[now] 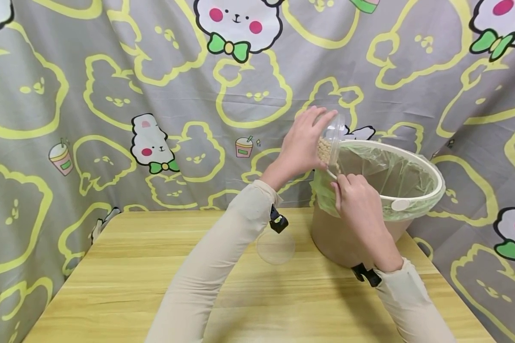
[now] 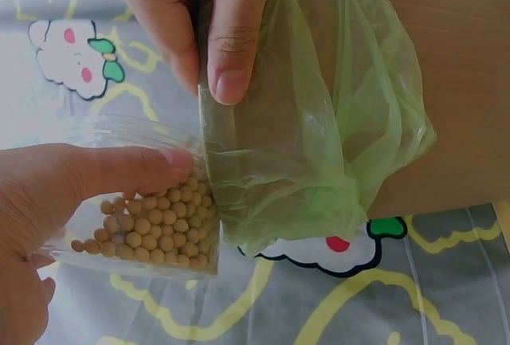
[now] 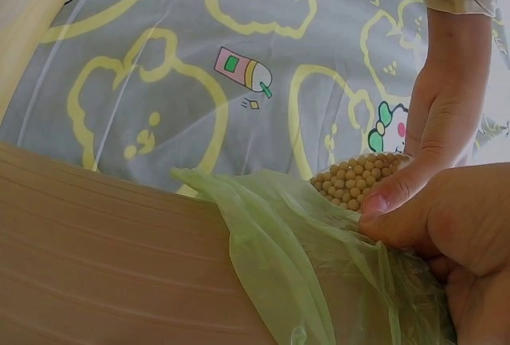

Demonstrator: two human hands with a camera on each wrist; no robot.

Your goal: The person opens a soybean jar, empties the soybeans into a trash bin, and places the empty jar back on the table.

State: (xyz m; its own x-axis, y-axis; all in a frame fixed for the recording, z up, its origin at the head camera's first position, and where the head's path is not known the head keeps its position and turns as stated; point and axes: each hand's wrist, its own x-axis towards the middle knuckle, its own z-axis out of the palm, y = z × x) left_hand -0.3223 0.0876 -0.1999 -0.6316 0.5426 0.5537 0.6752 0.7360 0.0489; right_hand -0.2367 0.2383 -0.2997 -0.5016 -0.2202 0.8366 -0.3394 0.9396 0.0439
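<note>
My left hand (image 1: 300, 143) grips a clear plastic jar (image 1: 336, 126), thumb along its side. The jar is tipped sideways, its mouth toward the trash bin (image 1: 347, 243). Small round beige beads (image 2: 163, 225) are piled along the jar's lower side, by the mouth. A thin green trash bag (image 2: 319, 122) lines the bin and hangs over its outside. My right hand (image 1: 360, 200) pinches the bin's rim and the bag there, its thumb (image 2: 231, 66) on the outside. In the right wrist view, the jar's beads show just beyond the bag's edge.
A clear round lid (image 1: 276, 247) lies flat on the wooden table (image 1: 154, 276), left of the bin. The bin has a white rim ring (image 1: 439, 181) with a round tab at the front. A grey patterned curtain (image 1: 189, 105) hangs behind the table and at its sides.
</note>
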